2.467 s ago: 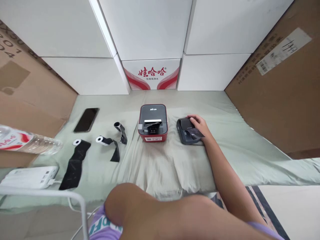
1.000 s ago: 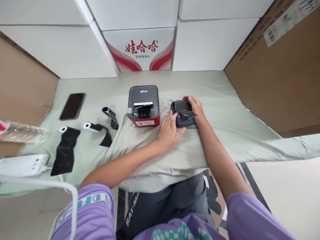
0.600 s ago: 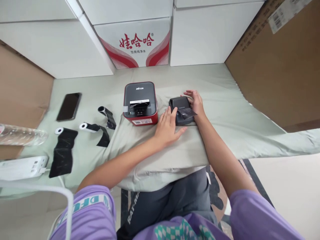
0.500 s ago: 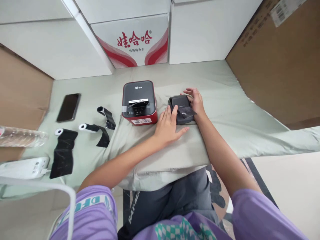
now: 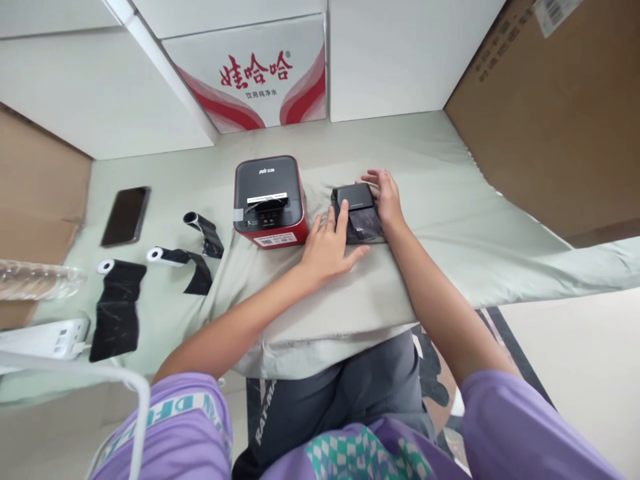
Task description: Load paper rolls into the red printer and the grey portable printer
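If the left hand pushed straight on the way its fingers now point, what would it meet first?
Most likely the small black device: the left hand's index finger overlaps its left edge in this view, though whether they touch is hard to tell.

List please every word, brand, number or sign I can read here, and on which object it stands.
"娃哈哈®": white-and-red box
"饮用纯净水": same box, below
"RAT-MA": dark trousers, possibly cut off
"DF": purple left sleeve, other letters distorted
Too small or blurred: the logo and labels on the red-and-black printer, marking on the small black device, print and barcode label on the right-hand brown carton.
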Motion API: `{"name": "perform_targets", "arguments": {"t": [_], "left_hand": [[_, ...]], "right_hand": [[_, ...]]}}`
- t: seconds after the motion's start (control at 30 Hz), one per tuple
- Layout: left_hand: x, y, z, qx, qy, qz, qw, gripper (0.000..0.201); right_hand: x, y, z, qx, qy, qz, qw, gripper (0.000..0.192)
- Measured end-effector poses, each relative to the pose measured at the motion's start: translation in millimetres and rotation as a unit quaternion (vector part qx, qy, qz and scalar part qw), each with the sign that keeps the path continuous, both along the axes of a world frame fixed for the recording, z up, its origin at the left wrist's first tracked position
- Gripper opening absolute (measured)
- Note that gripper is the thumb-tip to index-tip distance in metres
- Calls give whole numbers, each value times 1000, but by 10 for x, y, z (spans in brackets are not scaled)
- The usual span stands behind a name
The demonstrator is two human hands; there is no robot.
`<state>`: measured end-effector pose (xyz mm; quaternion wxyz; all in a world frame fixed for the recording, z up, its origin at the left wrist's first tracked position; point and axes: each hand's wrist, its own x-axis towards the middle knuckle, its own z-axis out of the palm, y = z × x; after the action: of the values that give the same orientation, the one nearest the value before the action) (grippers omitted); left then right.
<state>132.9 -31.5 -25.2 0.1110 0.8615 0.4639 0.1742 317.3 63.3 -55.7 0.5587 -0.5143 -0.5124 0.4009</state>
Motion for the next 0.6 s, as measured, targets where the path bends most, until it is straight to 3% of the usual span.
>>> {"name": "perform_targets", "arguments": {"t": [0.6], "left_hand": [[-43, 21, -79, 12, -55, 3, 998, 98]], "right_hand": [[-8, -11, 129, -14, 2, -16, 1000, 76]]}}
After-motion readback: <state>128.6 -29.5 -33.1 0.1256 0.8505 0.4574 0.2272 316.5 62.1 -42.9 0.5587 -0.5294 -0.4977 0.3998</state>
